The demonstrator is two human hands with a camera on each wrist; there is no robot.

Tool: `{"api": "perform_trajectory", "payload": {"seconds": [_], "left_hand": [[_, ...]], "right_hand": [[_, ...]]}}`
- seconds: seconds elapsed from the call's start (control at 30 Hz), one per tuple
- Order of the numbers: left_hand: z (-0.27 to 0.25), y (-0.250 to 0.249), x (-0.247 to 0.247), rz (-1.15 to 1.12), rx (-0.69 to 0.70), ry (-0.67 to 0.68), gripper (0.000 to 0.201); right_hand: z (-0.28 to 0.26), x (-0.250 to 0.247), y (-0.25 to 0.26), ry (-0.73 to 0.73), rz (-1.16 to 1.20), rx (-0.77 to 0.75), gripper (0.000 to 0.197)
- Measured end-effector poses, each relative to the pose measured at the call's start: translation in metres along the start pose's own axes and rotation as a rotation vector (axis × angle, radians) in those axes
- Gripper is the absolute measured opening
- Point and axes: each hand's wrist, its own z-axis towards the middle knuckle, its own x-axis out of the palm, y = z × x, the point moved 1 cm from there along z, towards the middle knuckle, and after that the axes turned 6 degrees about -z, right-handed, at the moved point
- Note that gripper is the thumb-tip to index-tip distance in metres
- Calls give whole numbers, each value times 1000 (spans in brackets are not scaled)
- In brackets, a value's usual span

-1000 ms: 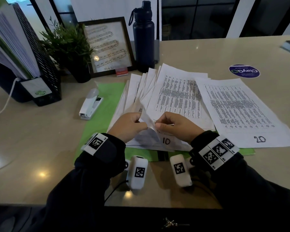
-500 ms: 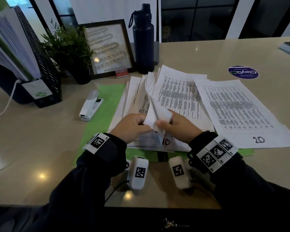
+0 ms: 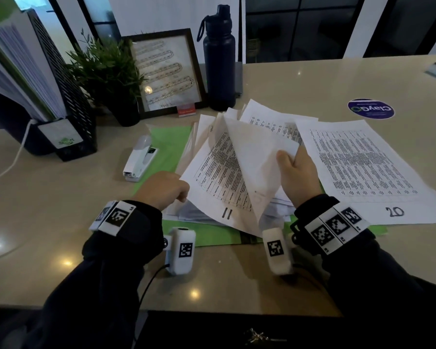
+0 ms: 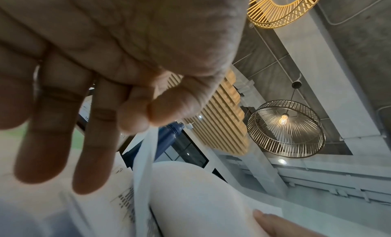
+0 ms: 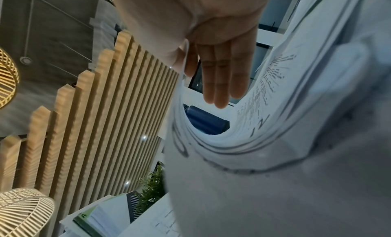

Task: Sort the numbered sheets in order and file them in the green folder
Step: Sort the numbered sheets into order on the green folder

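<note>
An open green folder (image 3: 169, 147) lies on the table under a fanned pile of numbered sheets. Sheet 11 (image 3: 219, 177) lies on top of the pile, its lower left edge pinched by my left hand (image 3: 183, 195) between thumb and forefinger; the left wrist view shows that pinch of the left hand (image 4: 146, 122). My right hand (image 3: 287, 157) holds a lifted sheet (image 3: 257, 157) curled up and over, blank back towards me. In the right wrist view the right hand (image 5: 190, 65) has its fingers (image 5: 222, 81) straight behind that paper. Sheet 20 (image 3: 363, 167) lies flat to the right.
A white stapler (image 3: 140, 159) lies left of the folder. Behind stand a dark water bottle (image 3: 219, 59), a framed picture (image 3: 166, 71), a potted plant (image 3: 106, 74) and a black file rack (image 3: 61, 96) with papers. A round blue sticker (image 3: 370, 108) is on the table at far right.
My right hand has lifted the sheet marked 10 up and to the right, turning it over and uncovering sheet 11. My left hand stays at the pile's lower left edge.
</note>
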Motion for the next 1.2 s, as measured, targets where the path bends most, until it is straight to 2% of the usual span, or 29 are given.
{"api": "perform_trajectory", "payload": {"seconds": [0.07,0.13,0.2,0.23,0.3,0.33,0.4,0.47,0.53,0.67,0.8,0.87,0.97,1.03,1.2], "left_hand": [[-1,-1,2,-34,4,22,12],[-1,1,6,-32,22,56,5],[0,3,9,-54,41,69,32],[-1,2,10,-69,60,65,48],[-3,-1,11,-84,89,43,67],[-4,-2,11,-85,94,39,66],[-3,0,13,-49,91,55,45],[-3,2,14,-7,88,68,24],[-1,4,14,-6,89,63,18],[0,2,14,19,49,9,22],[-1,2,14,33,1,-3,25],[-1,1,14,37,-8,-5,26],[-2,-1,13,63,-28,-10,26],[-1,0,13,56,-38,-9,25],[4,1,13,92,-24,18,27]], "right_hand": [[-4,1,2,129,20,-37,13],[-9,3,7,484,17,-117,18],[-19,7,12,809,-1,-159,31],[-21,8,12,863,-7,-150,37],[-19,9,9,758,-74,-147,35],[-16,9,6,667,-158,-161,29],[-8,5,-1,600,-339,-174,23],[-4,1,-5,675,-491,-181,21],[-6,-1,-6,752,-585,-204,20],[-15,0,2,824,-682,-161,25],[-27,7,8,979,-729,-199,27],[-30,12,9,996,-799,-221,32],[-27,13,9,917,-931,-206,49],[-22,11,5,828,-922,-165,58],[-8,4,-1,633,-769,-149,47]]}}
